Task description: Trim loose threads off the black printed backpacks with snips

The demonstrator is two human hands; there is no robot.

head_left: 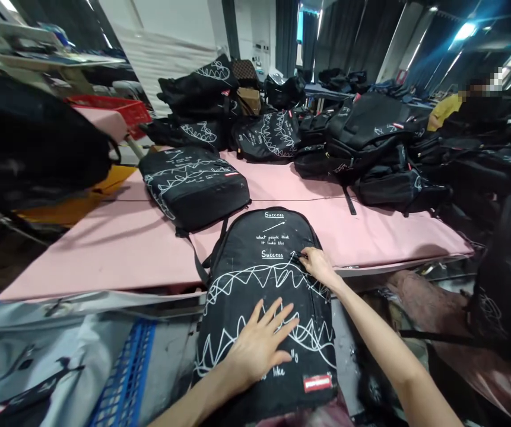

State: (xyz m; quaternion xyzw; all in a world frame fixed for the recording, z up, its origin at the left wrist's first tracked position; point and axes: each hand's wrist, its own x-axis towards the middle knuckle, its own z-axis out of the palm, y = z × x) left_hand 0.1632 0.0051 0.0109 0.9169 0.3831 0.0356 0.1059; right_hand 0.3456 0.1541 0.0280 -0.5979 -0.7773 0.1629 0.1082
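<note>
A black backpack [241, 293] with white scribbled lines, the word "Success" and a red label near its bottom leans up against the front of a pink-covered table. Flat on its front panel rests my left hand [259, 341], fingers spread, holding nothing. My right hand [320, 265] is closed in a pinch at the upper right of the same bag. Its fingertips meet on a small black part there; whether that is a zip pull or a fold of fabric, I cannot tell. The lower end of the bag is partly cut off by the frame.
On the pink table [117, 252] another printed backpack [206, 196] lies to the left. Piled black backpacks [366, 130] fill the back and right. A red crate [126, 112] and a blue crate [124, 370] stand at left. A person in yellow [446, 111] is far right.
</note>
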